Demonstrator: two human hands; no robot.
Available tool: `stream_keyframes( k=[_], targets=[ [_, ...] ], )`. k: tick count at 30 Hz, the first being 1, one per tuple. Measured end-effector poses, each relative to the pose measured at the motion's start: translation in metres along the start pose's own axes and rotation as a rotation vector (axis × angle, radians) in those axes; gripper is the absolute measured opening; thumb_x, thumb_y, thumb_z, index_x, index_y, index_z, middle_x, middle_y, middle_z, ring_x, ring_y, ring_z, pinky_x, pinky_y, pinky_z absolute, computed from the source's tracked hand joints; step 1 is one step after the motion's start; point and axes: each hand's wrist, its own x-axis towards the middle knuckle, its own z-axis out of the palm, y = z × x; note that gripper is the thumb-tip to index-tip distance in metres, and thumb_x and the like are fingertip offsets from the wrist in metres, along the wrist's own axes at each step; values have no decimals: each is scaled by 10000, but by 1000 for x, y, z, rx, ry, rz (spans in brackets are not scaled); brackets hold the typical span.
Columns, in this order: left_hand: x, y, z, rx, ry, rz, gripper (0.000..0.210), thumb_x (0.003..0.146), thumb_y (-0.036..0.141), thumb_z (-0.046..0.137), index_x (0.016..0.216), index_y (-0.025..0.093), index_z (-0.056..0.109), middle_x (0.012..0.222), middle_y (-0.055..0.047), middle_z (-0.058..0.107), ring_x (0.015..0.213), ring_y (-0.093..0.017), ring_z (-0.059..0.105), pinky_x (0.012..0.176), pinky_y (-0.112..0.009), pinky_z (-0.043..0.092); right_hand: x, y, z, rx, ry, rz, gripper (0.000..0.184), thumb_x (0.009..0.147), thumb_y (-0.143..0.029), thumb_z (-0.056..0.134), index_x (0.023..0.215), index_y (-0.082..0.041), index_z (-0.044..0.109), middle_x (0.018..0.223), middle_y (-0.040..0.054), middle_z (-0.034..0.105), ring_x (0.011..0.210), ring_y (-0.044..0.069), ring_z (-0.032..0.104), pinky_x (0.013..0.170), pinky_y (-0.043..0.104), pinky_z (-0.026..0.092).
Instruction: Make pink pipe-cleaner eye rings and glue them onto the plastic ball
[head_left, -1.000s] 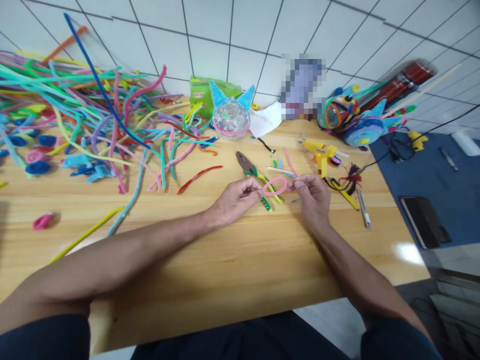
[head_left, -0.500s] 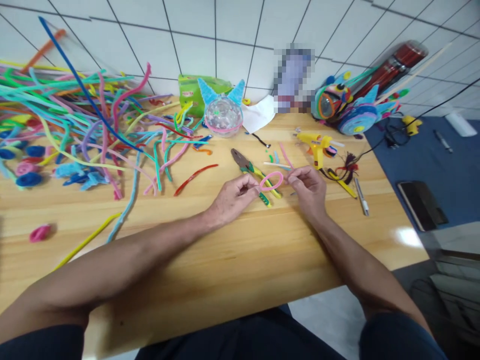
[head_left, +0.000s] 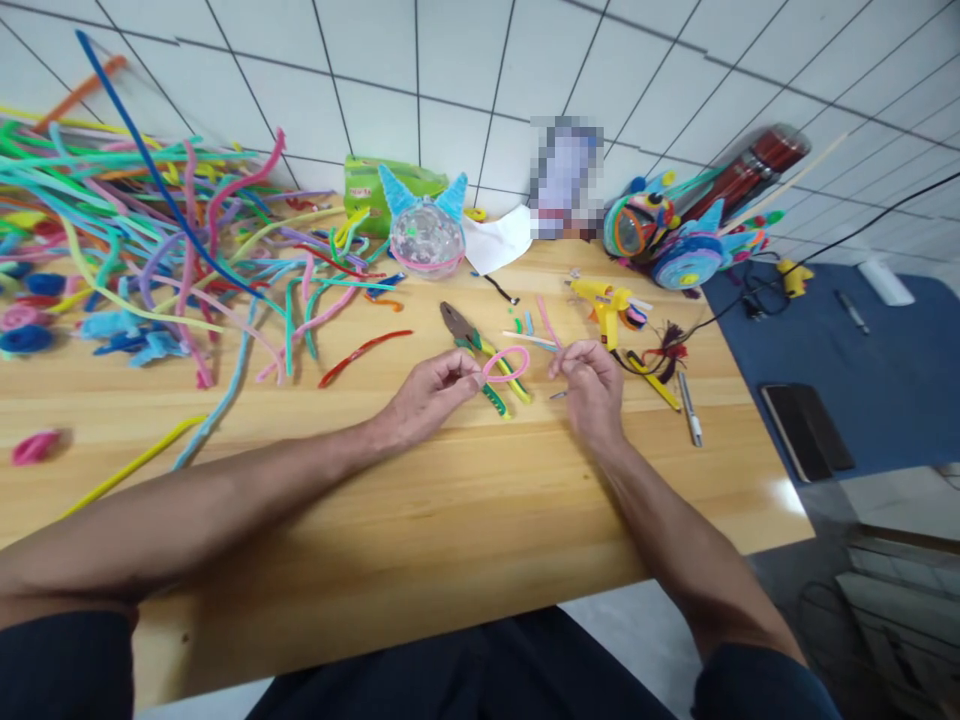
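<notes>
My left hand (head_left: 431,395) pinches the end of a pink pipe cleaner (head_left: 517,351) bent into a loop, which sticks out to the right of the fingertips. My right hand (head_left: 592,385) is closed just right of the loop and apart from it, thumb against fingers; whatever is between them is too small or hidden to make out. Beneath the loop lie pliers (head_left: 459,325) with green and yellow handles. Short pipe cleaner pieces (head_left: 547,320) lie beyond the right hand, and a yellow glue gun (head_left: 606,305) rests to its upper right.
A tangled heap of pipe cleaners (head_left: 165,230) covers the back left. Against the wall stand a clear ball with blue ears (head_left: 427,235), a green bag (head_left: 364,190), decorated craft figures (head_left: 686,260) and a red flask (head_left: 765,160). A pen (head_left: 690,408) and a cutter (head_left: 654,380) lie at right.
The view has shifted, so the table things appear further left. My left hand has drawn the pink loop slightly left, and the gap to my right hand is wider.
</notes>
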Motion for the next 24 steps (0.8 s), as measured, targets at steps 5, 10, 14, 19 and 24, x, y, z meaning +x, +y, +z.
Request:
stream_keyframes(
  k=[5, 10, 14, 19, 24],
  targets=[
    [-1, 0, 0, 0, 1, -12, 285, 941, 456, 742, 860, 197, 656, 750, 24, 600, 686, -121, 490, 685, -266, 432, -1, 2, -3, -50, 26, -44, 211, 950, -350, 699, 772, -271, 618, 727, -29, 621, 713, 189, 586, 777, 355, 500],
    [-1, 1, -1, 32, -17, 0, 275, 955, 445, 722, 866, 195, 650, 753, 26, 596, 698, -127, 499, 700, -270, 431, -1, -3, 3, -22, 33, -30, 95, 819, -230, 721, 817, -272, 636, 754, -50, 651, 693, 165, 585, 738, 333, 486],
    [0, -1, -1, 41, -14, -3, 271, 950, 445, 725, 876, 193, 658, 760, 22, 609, 700, -125, 501, 693, -266, 428, -1, -4, 5, 36, 36, -37, 108, 781, -202, 706, 812, -272, 630, 741, -54, 652, 670, 159, 583, 708, 328, 481],
    [1, -3, -1, 50, -25, -2, 290, 961, 466, 725, 886, 193, 662, 753, 21, 616, 695, -124, 498, 686, -261, 427, 0, -5, 3, 22, 34, -36, 88, 809, -212, 701, 849, -270, 649, 764, -49, 661, 687, 158, 592, 727, 330, 486],
    [2, -2, 0, 45, -31, 7, 302, 961, 473, 729, 872, 193, 657, 739, 27, 601, 683, -120, 489, 682, -257, 431, 1, -4, 3, 0, 36, -53, 82, 798, -225, 702, 819, -272, 638, 745, -48, 657, 690, 163, 590, 726, 330, 484]
  ],
)
